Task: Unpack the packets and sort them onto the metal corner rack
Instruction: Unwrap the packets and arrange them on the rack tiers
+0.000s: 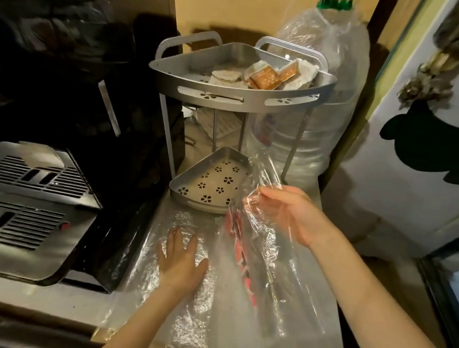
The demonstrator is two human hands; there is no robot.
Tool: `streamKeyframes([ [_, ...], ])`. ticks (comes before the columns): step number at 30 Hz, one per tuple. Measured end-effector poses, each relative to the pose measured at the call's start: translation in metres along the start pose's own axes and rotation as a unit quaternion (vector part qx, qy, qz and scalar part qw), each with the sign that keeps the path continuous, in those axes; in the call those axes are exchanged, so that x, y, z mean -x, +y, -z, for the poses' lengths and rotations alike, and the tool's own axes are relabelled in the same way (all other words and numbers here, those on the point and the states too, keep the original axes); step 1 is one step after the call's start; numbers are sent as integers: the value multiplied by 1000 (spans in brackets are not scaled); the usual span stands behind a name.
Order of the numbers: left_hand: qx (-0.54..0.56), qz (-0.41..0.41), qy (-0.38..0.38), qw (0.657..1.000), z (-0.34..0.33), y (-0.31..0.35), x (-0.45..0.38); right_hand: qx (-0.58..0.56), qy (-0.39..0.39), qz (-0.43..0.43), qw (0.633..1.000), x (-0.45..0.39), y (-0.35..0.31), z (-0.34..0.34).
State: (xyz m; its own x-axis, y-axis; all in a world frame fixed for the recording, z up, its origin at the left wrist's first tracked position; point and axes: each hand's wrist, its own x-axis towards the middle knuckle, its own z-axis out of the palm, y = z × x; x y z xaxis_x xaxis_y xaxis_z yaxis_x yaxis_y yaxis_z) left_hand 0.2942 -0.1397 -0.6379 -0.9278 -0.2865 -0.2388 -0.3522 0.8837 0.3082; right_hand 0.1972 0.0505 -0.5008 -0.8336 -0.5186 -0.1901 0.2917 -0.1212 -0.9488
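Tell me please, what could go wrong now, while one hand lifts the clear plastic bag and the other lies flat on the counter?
1. The right hand pinches only the top of the clear plastic bag; the red-printed packets inside might slide out onto the counter.
2. The loose film hangs beside the lower tray of the metal corner rack and may snag on it.
3. The left hand presses on crinkled plastic sheet, which may slip.

My right hand (288, 215) grips glossy, crinkled clear plastic wrap (259, 259); the corner rack (238, 97) is matt brushed metal.
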Motion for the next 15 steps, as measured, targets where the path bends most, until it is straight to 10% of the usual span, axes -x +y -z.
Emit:
streamKeyframes([
  [4,361,-13,39,931,21,22,2,-51,-27,21,998,-1,-18,-14],
  [7,713,42,-181,676,40,39,1,-74,-80,56,993,1,-31,-16],
  [9,779,37,-242,577,45,37,-6,-76,-83,69,991,2,-35,-11],
  [11,786,57,-229,571,46,28,-14,-89,-51,52,993,2,-28,3],
  [15,700,127,-164,683,45,0,-18,-48,30,-43,997,9,9,43],
])
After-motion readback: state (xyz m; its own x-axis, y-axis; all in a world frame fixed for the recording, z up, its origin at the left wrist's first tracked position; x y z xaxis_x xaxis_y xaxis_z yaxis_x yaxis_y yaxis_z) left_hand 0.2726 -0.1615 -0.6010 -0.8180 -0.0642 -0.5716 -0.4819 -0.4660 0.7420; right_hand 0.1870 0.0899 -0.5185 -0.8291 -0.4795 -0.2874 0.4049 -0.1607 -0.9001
